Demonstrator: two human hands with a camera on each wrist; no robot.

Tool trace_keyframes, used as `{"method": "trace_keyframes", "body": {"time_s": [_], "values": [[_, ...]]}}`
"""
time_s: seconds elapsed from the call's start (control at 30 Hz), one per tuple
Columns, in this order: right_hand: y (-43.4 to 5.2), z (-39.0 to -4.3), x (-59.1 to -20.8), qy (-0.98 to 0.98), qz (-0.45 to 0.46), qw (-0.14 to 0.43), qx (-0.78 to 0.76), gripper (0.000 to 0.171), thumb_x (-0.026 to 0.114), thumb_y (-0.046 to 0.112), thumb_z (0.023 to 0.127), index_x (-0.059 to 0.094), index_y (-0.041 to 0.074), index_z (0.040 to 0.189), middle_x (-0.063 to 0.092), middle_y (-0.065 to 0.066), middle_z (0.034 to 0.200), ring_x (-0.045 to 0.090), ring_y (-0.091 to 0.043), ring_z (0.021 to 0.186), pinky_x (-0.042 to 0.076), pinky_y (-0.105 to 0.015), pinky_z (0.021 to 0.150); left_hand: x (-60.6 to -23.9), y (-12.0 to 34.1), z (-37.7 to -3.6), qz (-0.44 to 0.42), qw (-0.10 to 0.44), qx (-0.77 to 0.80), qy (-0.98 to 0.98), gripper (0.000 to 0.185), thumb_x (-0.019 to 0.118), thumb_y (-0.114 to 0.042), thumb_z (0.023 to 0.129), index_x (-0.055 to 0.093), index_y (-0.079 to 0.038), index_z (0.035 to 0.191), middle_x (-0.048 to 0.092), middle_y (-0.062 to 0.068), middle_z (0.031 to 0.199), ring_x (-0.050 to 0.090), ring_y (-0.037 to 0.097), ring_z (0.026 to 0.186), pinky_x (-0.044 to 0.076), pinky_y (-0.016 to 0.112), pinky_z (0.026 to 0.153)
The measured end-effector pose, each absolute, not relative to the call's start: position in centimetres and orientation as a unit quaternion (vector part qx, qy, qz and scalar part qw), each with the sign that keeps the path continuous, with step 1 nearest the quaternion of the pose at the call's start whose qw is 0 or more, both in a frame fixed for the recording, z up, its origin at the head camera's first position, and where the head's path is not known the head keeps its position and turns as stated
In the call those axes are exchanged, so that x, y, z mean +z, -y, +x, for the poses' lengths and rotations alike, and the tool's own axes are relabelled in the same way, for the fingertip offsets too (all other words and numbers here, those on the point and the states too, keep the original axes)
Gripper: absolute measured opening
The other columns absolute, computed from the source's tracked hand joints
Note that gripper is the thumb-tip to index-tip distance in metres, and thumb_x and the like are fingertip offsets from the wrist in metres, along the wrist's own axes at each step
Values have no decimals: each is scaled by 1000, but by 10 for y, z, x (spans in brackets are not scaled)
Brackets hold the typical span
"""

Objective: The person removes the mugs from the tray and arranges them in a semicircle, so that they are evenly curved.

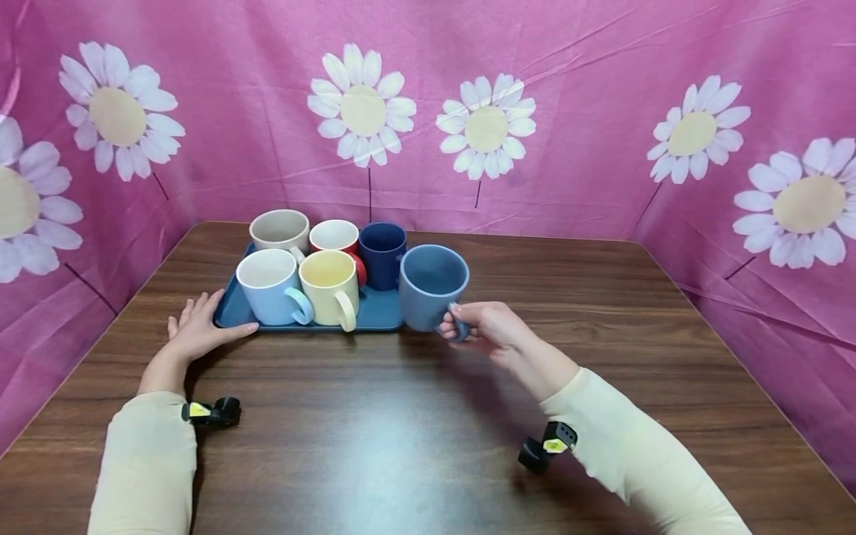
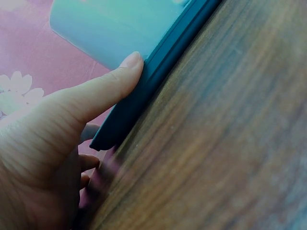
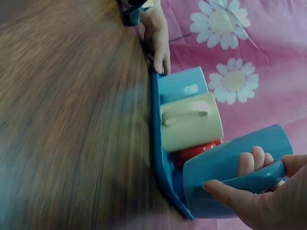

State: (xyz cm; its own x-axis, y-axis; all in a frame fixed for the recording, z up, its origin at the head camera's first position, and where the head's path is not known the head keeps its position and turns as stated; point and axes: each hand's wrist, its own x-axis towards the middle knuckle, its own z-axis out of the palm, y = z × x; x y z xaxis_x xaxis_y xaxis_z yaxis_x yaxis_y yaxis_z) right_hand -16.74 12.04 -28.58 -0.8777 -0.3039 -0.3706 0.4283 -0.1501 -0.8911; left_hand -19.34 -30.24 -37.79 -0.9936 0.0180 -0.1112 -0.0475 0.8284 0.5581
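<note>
The blue mug (image 1: 433, 286) is held by its handle in the curled fingers (image 3: 253, 162) of the right hand (image 1: 491, 334), at the right end of the tray (image 1: 374, 316). It is judged rigid, smooth and breakable, best carried by the handle. The left hand (image 1: 197, 331) lies flat, its thumb touching the tray's near left edge on the desk (image 1: 428, 431).

Head view looks down over the table (image 1: 428, 416); both wrist views sit close, sharing the tray (image 3: 160, 158) edge.
</note>
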Motion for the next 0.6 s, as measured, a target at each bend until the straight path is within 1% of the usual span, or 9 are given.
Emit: {"method": "trace_keyframes", "body": {"time_s": [0.1, 0.2, 0.27, 0.3, 0.4, 0.6], "values": [[-139, -171, -296, -600, 35, 237, -763, 18, 46, 5, 88, 59, 0, 77, 60, -9, 69, 58, -14, 63, 38, -43, 84, -378, 302, -194, -6, 55, 293, -955, 101, 56, -57, 72, 3, 2, 136, -1, 36, 133, -10, 51, 118, -11, 65, 84], [-153, -174, -301, -606, 33, 228, -761, 20, 47, 6, 88, 61, 2, 74, 61, -8, 69, 59, -14, 64, 40, -43, 83, -377, 303, -193, -7, 55, 293, -955, 101, 56, -56, 72, 4, 2, 136, -1, 36, 133, -10, 51, 118, -11, 65, 84], [-161, -176, -302, -604, 38, 224, -764, 22, 46, 5, 88, 61, 2, 73, 61, -8, 68, 59, -14, 64, 43, -39, 78, -377, 303, -193, -7, 55, 293, -954, 102, 56, -56, 72, 4, 2, 136, -1, 36, 133, -10, 51, 118, -11, 65, 84], [-162, -174, -296, -614, 53, 220, -756, 24, 44, 5, 89, 60, 3, 71, 60, -7, 67, 59, -14, 64, 43, -38, 79, -377, 303, -193, -7, 54, 293, -954, 102, 57, -56, 72, 4, 2, 136, -1, 36, 133, -10, 51, 118, -11, 65, 84], [-174, -176, -296, -607, 61, 219, -761, 28, 41, 4, 89, 61, 3, 70, 61, -7, 67, 59, -14, 65, 45, -34, 74, -377, 303, -192, -8, 52, 294, -954, 102, 57, -56, 72, 4, 2, 136, -1, 36, 133, -10, 51, 118, -10, 65, 84], [-195, -188, -295, -604, 59, 220, -764, 33, 37, 5, 92, 61, 4, 69, 61, -5, 66, 59, -12, 66, 46, -30, 70, -377, 301, -193, -7, 49, 294, -955, 101, 57, -56, 72, 4, 2, 136, 0, 36, 133, -9, 51, 119, -10, 65, 84]]}}
